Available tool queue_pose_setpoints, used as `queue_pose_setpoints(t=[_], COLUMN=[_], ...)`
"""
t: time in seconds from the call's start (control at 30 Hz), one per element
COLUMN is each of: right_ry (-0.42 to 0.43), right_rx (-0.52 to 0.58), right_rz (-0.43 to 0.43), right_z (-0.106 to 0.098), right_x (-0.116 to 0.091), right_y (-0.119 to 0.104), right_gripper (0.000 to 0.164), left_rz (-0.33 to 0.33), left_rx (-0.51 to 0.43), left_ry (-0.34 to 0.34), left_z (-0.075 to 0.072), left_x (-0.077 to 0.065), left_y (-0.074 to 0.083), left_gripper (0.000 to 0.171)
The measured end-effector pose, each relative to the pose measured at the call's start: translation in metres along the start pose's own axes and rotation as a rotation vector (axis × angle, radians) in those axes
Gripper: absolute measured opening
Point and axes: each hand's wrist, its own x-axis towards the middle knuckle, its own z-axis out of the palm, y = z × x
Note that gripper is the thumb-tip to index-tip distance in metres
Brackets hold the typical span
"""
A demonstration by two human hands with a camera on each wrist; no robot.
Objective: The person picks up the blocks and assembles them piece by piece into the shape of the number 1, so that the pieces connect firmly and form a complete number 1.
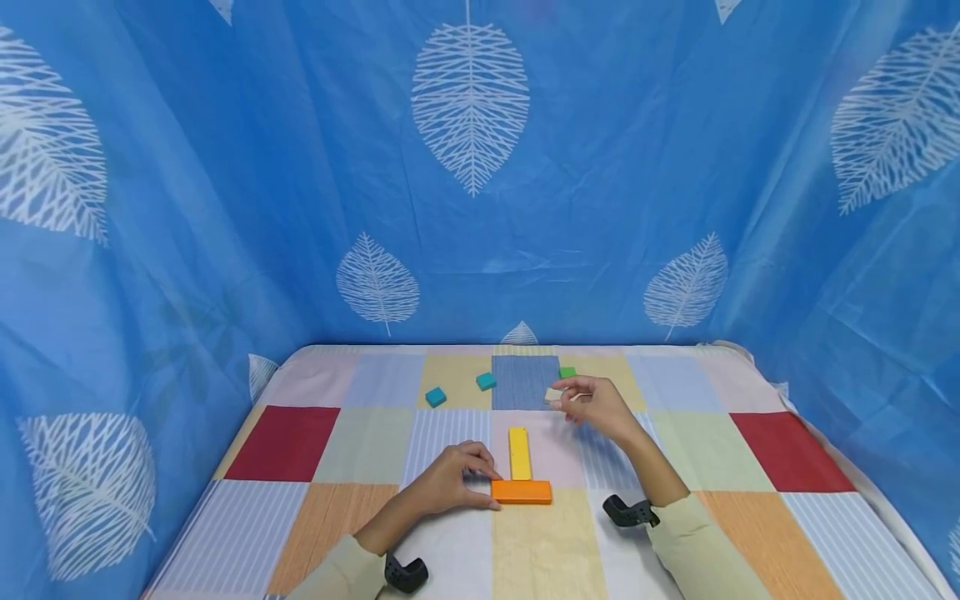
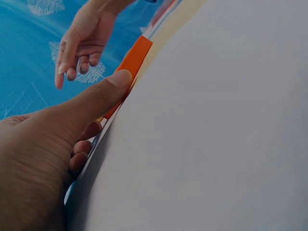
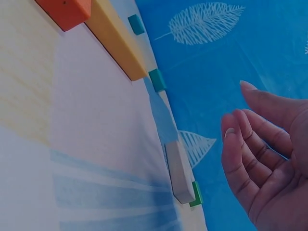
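A blue curtain (image 1: 592, 242) printed with white leaves is hanging around a table covered with a patchwork cloth (image 1: 360, 446), on which a rectangular orange block (image 1: 522, 493) is lying. The left hand (image 1: 453, 477) is pinching the orange block's left end between thumb and fingers; the right hand (image 1: 597, 407), fingers loosely bent and thumb apart, is hovering beyond the orange block to the right, holding nothing. A long flat yellow block (image 1: 520, 454) is pointing away from the middle of the orange block's far side. Farther beyond it, to the right, a rectangular cream-white block (image 3: 180, 171) is lying; a small square teal block (image 1: 436, 397) and a second teal block (image 1: 486, 381) are lying beyond it to the left, and a small green block (image 1: 567, 372) farthest beyond, to the right. Taking the cream-white block well is probably calling for thumb and fingers squarely astride it, the left hand meanwhile steadying the orange block without nudging the yellow. The right hand is partly hiding the cream-white and green blocks, and whether yellow and orange are truly touching is proving hard to tell
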Motion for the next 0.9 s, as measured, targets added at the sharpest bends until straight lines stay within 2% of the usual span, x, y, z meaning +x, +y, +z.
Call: queue_pose_setpoints(t=[0.27, 0.47, 0.63, 0.9], right_ry=[0.036, 0.055, 0.074, 0.072], right_rx=[-0.041, -0.099, -0.137, -0.166], right_rz=[-0.041, -0.037, -0.027, 0.027], right_z=[-0.009, -0.014, -0.016, -0.015], right_x=[-0.001, 0.003, 0.008, 0.012], right_y=[0.005, 0.010, 0.016, 0.033], right_gripper=[0.034, 0.032, 0.031, 0.030], left_rz=[0.030, 0.006, -0.016, -0.019], left_rx=[-0.007, 0.006, 0.023, -0.020], left_ry=[0.003, -0.005, -0.009, -0.005], left_z=[0.000, -0.002, -0.004, -0.002], left_x=[0.001, 0.000, 0.001, -0.001], left_y=[-0.001, -0.001, 0.000, 0.002], left_gripper=[0.029, 0.030, 0.031, 0.029])
